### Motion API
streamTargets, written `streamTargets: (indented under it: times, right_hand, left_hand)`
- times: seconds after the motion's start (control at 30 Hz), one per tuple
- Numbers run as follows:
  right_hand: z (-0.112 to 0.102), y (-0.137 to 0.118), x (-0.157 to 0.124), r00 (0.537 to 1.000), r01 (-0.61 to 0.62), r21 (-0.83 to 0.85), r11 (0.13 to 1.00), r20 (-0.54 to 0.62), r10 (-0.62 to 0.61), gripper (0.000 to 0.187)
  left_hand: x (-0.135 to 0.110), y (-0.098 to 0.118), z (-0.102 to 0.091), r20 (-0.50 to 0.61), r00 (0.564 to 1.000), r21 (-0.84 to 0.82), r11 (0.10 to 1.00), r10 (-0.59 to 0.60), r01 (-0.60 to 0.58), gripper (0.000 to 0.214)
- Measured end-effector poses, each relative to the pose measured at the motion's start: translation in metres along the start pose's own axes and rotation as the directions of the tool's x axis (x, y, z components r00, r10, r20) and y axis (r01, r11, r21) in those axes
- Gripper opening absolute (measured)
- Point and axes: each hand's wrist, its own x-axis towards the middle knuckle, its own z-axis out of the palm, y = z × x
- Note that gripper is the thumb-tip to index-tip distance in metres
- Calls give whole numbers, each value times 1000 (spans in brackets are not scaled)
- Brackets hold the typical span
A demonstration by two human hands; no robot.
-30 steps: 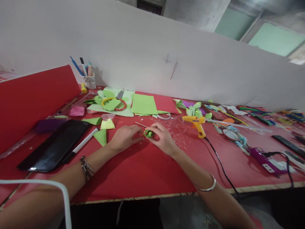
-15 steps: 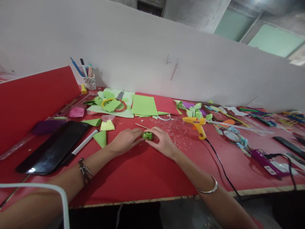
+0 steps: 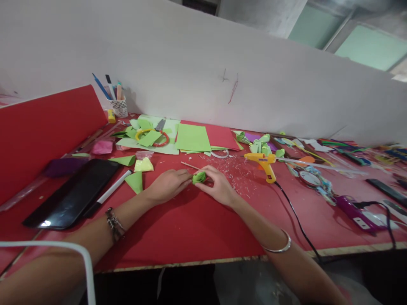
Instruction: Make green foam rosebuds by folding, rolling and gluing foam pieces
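A small rolled green paper flower (image 3: 199, 177) sits between both hands on the red table (image 3: 190, 228). My left hand (image 3: 167, 184) pinches its left side with closed fingers. On the roll's right, my right hand (image 3: 216, 184) curls its thumb and fingers round it. A thin wooden stick (image 3: 189, 165) lies just behind the roll, and white scraps (image 3: 237, 173) are scattered to the right of my right hand.
A yellow glue gun (image 3: 264, 163) with a black cord lies to the right. Green paper sheets (image 3: 192, 138), scissors (image 3: 155, 134) and paper cones (image 3: 135, 181) lie behind and left. A black tablet (image 3: 71, 195) and white marker (image 3: 111, 190) rest at left. A pen cup (image 3: 118, 106) stands by the wall.
The green roll has been turned between the fingers and its open spiral now looks tighter. Both hands stay in the same spot on the table.
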Motion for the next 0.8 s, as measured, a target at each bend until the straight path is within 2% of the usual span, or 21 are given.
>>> streamTargets:
  times: [0.2, 0.4, 0.5, 0.63, 0.8]
  right_hand:
    - [1, 3, 1, 999, -30, 59, 998, 15, 29, 19]
    - [4, 6, 1, 989, -147, 307, 940, 42, 141, 34]
    - [4, 5, 1, 983, -180, 388, 904, 56, 172, 30]
    - [2, 4, 2, 980, -197, 417, 887, 85, 178, 26]
    - [0, 1, 2, 977, -209, 403, 891, 129, 170, 27]
  left_hand:
    - [-1, -2, 0, -15, 1000, -24, 1000, -13, 13, 23]
    - [0, 1, -3, -37, 998, -74, 996, -42, 39, 25]
    - [-1, 1, -4, -69, 994, -118, 990, -82, 73, 23]
    - [-3, -1, -2, -93, 989, -170, 980, -118, 101, 34]
    - [-3, -3, 0, -108, 992, -113, 992, -72, 60, 26]
